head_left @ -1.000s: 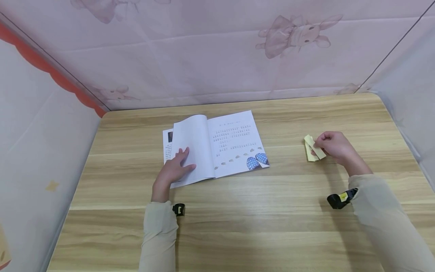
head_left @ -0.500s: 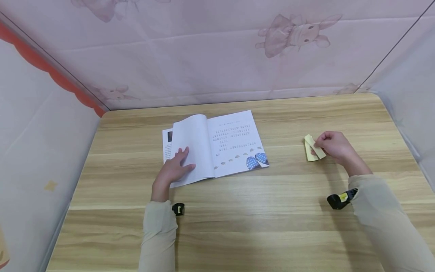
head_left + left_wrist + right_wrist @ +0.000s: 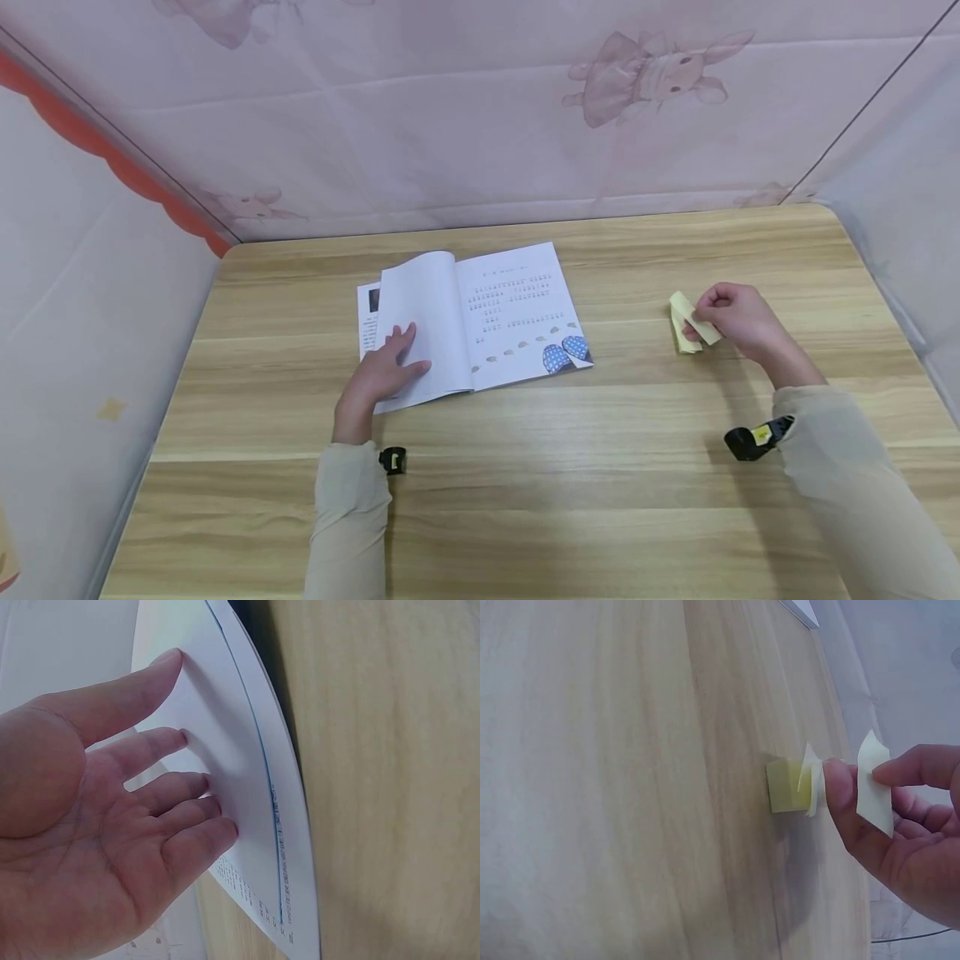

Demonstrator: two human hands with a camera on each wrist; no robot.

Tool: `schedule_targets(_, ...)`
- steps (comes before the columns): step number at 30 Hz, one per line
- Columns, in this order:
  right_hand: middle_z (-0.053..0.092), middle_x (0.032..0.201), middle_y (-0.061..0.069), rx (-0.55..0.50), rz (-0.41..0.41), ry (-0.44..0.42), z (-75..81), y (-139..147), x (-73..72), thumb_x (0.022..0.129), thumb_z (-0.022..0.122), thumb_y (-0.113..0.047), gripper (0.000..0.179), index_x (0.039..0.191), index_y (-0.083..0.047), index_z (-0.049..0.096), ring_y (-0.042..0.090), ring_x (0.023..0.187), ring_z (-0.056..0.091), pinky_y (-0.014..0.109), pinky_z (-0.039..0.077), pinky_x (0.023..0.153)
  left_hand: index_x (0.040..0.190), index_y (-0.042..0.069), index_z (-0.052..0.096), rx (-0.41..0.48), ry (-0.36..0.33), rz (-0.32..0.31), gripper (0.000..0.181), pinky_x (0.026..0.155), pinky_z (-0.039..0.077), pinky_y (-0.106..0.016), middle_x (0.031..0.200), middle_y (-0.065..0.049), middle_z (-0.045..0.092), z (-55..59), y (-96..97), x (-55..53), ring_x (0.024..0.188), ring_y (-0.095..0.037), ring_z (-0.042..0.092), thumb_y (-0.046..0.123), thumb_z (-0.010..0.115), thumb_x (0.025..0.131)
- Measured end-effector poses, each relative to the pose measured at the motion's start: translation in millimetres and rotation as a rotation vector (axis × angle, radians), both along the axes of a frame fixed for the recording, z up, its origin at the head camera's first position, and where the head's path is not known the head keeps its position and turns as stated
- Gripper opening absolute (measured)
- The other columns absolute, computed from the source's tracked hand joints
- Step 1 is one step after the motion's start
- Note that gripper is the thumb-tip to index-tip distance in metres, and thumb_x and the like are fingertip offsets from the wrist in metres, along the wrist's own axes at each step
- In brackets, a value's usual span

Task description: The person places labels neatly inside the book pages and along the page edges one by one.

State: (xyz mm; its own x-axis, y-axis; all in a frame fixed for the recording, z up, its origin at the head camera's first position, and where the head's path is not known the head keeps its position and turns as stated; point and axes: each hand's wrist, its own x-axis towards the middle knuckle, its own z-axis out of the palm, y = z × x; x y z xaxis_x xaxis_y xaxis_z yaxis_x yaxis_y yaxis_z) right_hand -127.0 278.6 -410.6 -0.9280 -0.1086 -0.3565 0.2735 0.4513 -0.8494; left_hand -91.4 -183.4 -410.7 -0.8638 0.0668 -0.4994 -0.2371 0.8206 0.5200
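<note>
A book [image 3: 517,321] lies spread on the table, its left leaf blank and curved up near the spine. My left hand [image 3: 384,371] rests on that blank page with fingers spread; in the left wrist view, the fingertips [image 3: 225,829] touch the paper. Over at the right, my right hand [image 3: 742,321] pinches a pale yellow sticky note [image 3: 874,787] between thumb and finger. Just beyond the fingers is a small yellow sticky-note pad [image 3: 784,785] on the tabletop, with thin loose-edged sheets [image 3: 810,780] standing up from its near side.
The wood-grain table [image 3: 570,492] has a pale pink curtain [image 3: 465,133] with rabbit prints behind it. A white panel [image 3: 97,275] with a red scalloped edge stands at the left. Black cameras [image 3: 750,442] sit at both wrists.
My right hand has risen slightly with the pinched sticky note, and the upper sheets have tilted up a little from the pad. The left hand and the book stay as they were.
</note>
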Motion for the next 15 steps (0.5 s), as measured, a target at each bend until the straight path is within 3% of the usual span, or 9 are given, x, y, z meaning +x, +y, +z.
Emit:
schedule_targets(4,0.063,0.077,0.011,0.015,0.008,0.033,1.6,-3,-0.8,0.09,0.049,0.001,0.013,0.094,0.013,0.045,0.012,0.066,0.065,0.023,0.051,0.06,0.146,0.013,0.018,0.001,0.002,-0.001,0.068,0.108,0.01,-0.051,0.151,-0.014,0.005,0.1,-0.2,-0.2,0.137,-0.031,0.004,0.029,0.054,0.091)
schedule_targets(10,0.062,0.077,0.011,-0.057,0.013,0.041,1.9,-11,-2.7,0.089,0.049,0.005,0.012,0.094,0.014,0.044,0.013,0.066,0.065,0.028,0.054,0.065,0.146,0.013,0.018,0.002,0.012,-0.001,0.068,0.108,0.01,-0.051,0.151,-0.014,0.005,-0.6,0.0,-0.6,0.137,-0.031,0.005,0.029,0.054,0.09)
schedule_targets(15,0.061,0.078,0.012,-0.023,0.051,0.072,2.4,-19,-4.0,0.089,0.05,0.004,0.012,0.094,0.013,0.045,0.014,0.067,0.065,0.028,0.054,0.065,0.146,0.013,0.019,0.002,0.015,-0.003,0.068,0.108,0.01,-0.051,0.151,-0.014,0.006,-1.6,-0.2,-0.9,0.137,-0.031,0.005,0.029,0.054,0.09)
